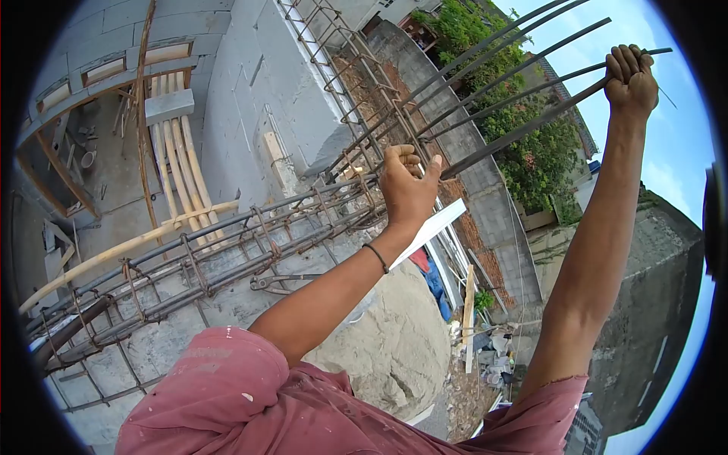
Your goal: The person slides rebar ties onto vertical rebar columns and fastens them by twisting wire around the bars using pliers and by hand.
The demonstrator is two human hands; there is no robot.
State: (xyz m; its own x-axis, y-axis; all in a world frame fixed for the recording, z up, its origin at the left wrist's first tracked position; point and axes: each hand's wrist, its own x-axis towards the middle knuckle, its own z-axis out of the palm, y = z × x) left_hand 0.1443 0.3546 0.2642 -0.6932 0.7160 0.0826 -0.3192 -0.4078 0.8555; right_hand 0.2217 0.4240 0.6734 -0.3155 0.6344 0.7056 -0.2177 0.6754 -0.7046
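Observation:
Raised high at the right, my right hand is closed in a fist around upright steel rebar. One bar end sticks out beyond the fist, and a thin wire shows beside it. My left hand is lower, by the corner of the rebar cage, with fingers curled and thumb held apart. Whatever those fingers hold, if anything, is hidden. Several more bars rise from the same corner, slanting to the upper right in view. A dark band circles the left wrist.
Below lies a large sand heap. A grey block wall stands ahead, with bamboo poles and a loose block at the left. A second cage runs along the wall top. Planks and rubble lie far below right.

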